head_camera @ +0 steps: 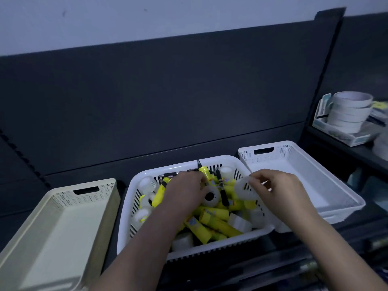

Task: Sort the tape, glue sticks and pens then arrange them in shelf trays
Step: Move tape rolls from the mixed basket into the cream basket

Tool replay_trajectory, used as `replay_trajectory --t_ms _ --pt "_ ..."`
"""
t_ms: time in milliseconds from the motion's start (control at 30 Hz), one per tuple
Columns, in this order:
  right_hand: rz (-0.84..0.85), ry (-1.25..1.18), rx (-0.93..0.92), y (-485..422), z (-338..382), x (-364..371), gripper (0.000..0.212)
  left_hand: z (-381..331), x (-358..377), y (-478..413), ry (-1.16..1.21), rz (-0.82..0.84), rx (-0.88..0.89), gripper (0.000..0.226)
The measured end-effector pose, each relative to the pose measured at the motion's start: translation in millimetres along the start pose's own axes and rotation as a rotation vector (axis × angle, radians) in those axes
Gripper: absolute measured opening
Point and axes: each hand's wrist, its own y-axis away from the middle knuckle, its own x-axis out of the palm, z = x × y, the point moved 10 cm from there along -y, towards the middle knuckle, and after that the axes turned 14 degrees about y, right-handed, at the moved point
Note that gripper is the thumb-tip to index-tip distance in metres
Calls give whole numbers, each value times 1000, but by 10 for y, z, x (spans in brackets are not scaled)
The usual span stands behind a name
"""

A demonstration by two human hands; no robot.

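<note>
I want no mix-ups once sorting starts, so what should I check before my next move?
1. Right hand grips a tape roll: ok, pinched at the right rim of the basket.
2. White tray ready for it: ok, nothing shows inside.
3. Cream tray ready: ok, nothing shows inside.
4. Left hand holds something: cannot tell, fingers deep among glue sticks and pens.
5. Sorting done: not ok, everything else lies mixed in the basket.
</note>
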Motion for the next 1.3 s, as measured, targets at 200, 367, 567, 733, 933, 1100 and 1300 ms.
replay_trajectory --t_ms 200,367,567,733,933,1100,1300 --pt "-13 -70 -39 -64 -2 73 6 60 -11 4 -12 -63 -72 19" --pt "55 -150 -164 -137 555 229 6 734 -820 478 90 -377 -247 18" --pt "150 -142 -373 -48 1732 615 8 2250 -1594 1388 -280 -350 -641 20" --pt "202 -79 -473 147 2650 953 13 2998 -1314 1600 -438 46 -730 29" --pt "248 60 -549 280 3564 1533 20 3198 -1254 1610 -104 2 -539 34" --pt "385 465 -687 490 3917 2163 22 3141 -1420 1574 89 -152 -393 27" --pt "210 285 -568 329 3692 1630 27 2913 -1419 1359 126 -192 -310 25"
